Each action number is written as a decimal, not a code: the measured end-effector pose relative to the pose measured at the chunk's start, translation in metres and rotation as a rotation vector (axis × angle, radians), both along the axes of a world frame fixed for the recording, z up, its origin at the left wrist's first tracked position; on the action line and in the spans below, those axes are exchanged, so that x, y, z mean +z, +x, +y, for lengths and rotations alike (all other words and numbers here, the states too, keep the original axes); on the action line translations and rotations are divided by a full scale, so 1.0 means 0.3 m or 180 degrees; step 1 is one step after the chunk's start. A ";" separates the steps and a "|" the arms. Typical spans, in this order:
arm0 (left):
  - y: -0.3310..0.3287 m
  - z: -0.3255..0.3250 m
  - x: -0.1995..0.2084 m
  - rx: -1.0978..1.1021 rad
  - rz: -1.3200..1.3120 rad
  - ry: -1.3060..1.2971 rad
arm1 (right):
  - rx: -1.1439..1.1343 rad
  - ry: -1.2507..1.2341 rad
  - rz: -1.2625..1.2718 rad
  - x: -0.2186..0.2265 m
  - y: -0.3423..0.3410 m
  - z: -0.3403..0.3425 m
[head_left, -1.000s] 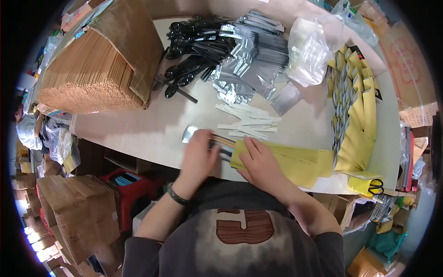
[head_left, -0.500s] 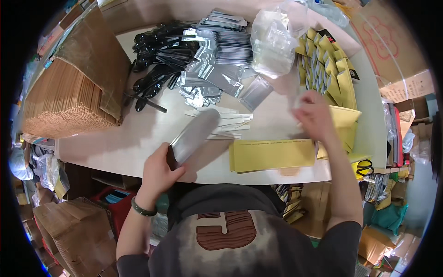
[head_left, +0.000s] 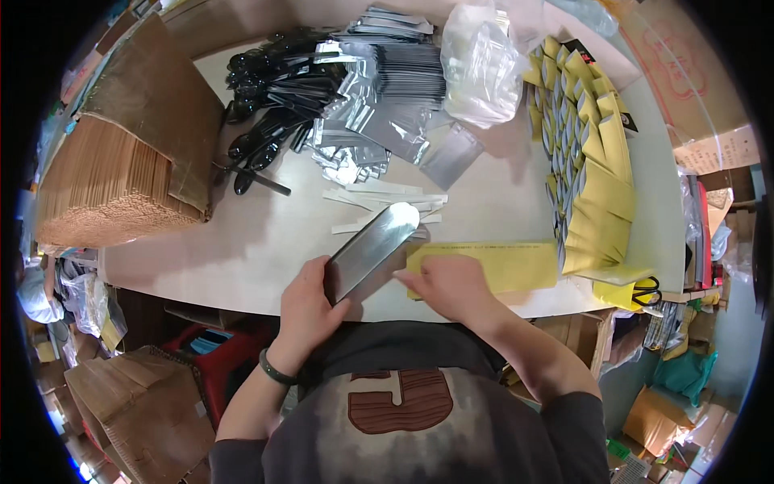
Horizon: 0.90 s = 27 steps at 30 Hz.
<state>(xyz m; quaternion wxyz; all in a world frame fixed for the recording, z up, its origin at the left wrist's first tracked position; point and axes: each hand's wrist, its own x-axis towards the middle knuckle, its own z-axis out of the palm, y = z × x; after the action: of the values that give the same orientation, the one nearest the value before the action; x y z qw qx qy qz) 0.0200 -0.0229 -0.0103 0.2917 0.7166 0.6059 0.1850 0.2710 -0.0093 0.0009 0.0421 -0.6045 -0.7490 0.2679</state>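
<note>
Presently I see one silver foil pouch [head_left: 372, 248] raised off the counter [head_left: 266, 242], tilted with its rounded end up and away from me. My left hand [head_left: 308, 310] has its grip closed around the pouch's lower end, thumb along the near edge. My right hand [head_left: 450, 284] lies flat, fingers extended, on one long yellow envelope [head_left: 500, 264] that rests on the counter near its front edge; that grip is spread, holding nothing. The pouch's lower edge sits just beside the right fingertips and the envelope's left end.

Behind the pouch lie several white paper strips [head_left: 387, 202], loosely scattered; I cannot count them exactly. Farther back there is a heap of silver pouches [head_left: 379, 105], too many to count, and beside it a pile of black plastic spoons [head_left: 266, 105]. One clear plastic bag [head_left: 480, 68] stands to the right of the heap. A fanned row of yellow envelopes [head_left: 588, 153] runs along the right side. One stack of brown cardboard sheets [head_left: 121, 177] occupies the left. One pair of scissors [head_left: 645, 289] lies at the right corner.
</note>
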 end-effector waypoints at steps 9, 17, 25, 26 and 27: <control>-0.112 0.000 0.067 -0.0942 0.0678 0.0029 | -0.0426 -0.0362 0.0404 -0.026 -0.026 0.037; -0.069 0.083 0.064 -0.1484 0.0302 0.0495 | 0.0305 0.0759 0.0764 -0.006 -0.129 0.183; -0.333 0.147 0.007 -0.0209 0.0493 0.0821 | 0.0704 0.1175 0.0528 -0.064 0.033 0.334; -0.347 0.169 0.003 0.0034 0.0544 0.0713 | 0.0709 0.1281 0.0490 -0.058 0.034 0.351; -0.345 0.214 0.002 0.0092 0.0565 0.0772 | 0.0765 0.1343 0.0509 -0.050 0.025 0.383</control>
<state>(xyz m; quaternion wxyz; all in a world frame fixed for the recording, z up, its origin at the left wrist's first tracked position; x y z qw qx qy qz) -0.0834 0.0413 -0.0096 0.1455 0.7514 0.6128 0.1969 0.2785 0.1054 -0.0141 0.1943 -0.4659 -0.8491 0.1558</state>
